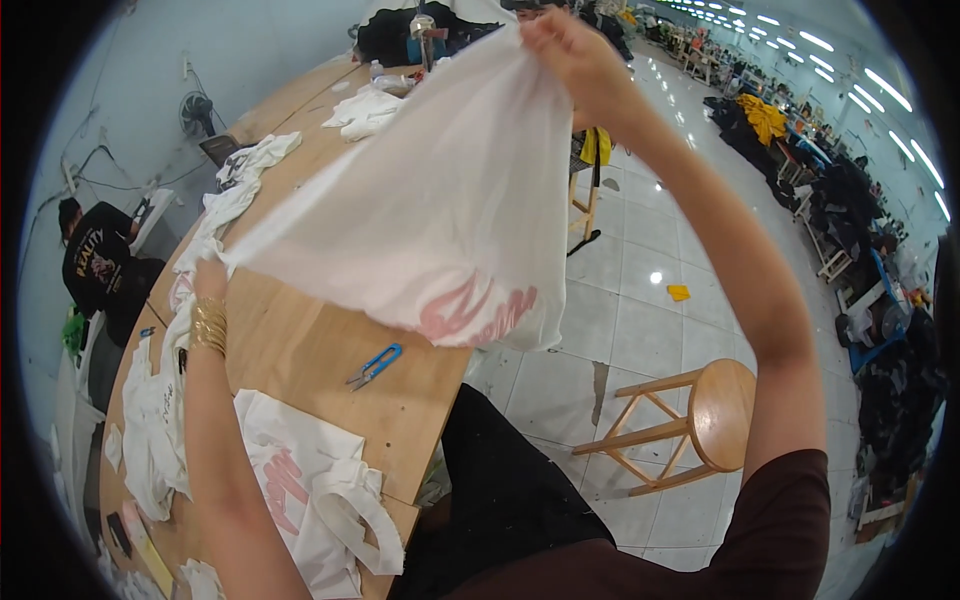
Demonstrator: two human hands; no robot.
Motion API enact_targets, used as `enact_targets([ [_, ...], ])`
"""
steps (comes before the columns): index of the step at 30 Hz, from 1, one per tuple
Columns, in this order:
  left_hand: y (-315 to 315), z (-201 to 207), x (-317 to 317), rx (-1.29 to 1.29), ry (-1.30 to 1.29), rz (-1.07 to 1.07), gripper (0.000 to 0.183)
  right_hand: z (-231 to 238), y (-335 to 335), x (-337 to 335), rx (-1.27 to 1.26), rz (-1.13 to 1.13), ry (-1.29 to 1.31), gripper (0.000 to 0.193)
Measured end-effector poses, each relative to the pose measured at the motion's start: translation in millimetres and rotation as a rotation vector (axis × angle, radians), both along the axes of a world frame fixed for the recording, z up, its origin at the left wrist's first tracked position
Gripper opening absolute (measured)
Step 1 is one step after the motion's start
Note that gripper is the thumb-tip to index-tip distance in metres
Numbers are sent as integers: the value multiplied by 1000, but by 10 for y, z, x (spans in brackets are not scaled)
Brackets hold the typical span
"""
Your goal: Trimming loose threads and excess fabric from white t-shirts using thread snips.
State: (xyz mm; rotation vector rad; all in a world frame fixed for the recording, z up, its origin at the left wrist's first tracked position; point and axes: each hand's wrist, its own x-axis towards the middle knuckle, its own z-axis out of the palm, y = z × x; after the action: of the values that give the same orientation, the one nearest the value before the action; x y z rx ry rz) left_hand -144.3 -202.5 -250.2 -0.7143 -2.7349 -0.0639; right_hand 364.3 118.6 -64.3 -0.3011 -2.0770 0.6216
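A white garment [440, 190] with pink lettering near its lower edge is stretched in the air above the wooden table [410, 430]. My right hand [565, 55], raised high at the far side, pinches its top corner. At the left, my left hand [212, 275] grips another corner, close to a row of white garments; gold bangles circle that wrist and its fingers are slightly blurred. Below the cloth, blue thread snips [377, 366] lie on the tabletop. Nearer me rests a second white garment [295, 460] with pink print, partly behind my left forearm.
More white garments [155, 430] line the table's left side. A round wooden stool [722, 412] stands on the tiled floor to my right. Beyond the table's left edge is a person [105, 260] in black. Dark fabric piles [900, 390] fill the far right.
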Motion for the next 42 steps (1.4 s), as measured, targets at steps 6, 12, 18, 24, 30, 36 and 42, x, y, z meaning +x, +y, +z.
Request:
enact_targets([
  [6,724,-540,2444,267,-367,-858,102,-1005,-571,-69,-98,120,-221,29],
  [12,851,-474,3627,503,-781,-1100,73,-1230,-1198,13,-207,436,-212,21],
  [18,993,-626,3533,510,-747,-1151,43,-1478,-1058,251,-477,297,-150,18],
  [24,1053,-576,3539,456,-1051,-1010,28,-1865,-787,417,-656,215,-374,42],
  [30,1174,-484,3494,273,-1012,-969,21,-2357,-761,540,-490,114,-569,54],
  [36,1295,-349,3537,326,-1087,-1011,30,-2545,-584,502,-512,35,-783,29],
  [42,1554,-76,3425,-254,-813,-894,24,-2490,-561,371,-983,140,-83,17],
])
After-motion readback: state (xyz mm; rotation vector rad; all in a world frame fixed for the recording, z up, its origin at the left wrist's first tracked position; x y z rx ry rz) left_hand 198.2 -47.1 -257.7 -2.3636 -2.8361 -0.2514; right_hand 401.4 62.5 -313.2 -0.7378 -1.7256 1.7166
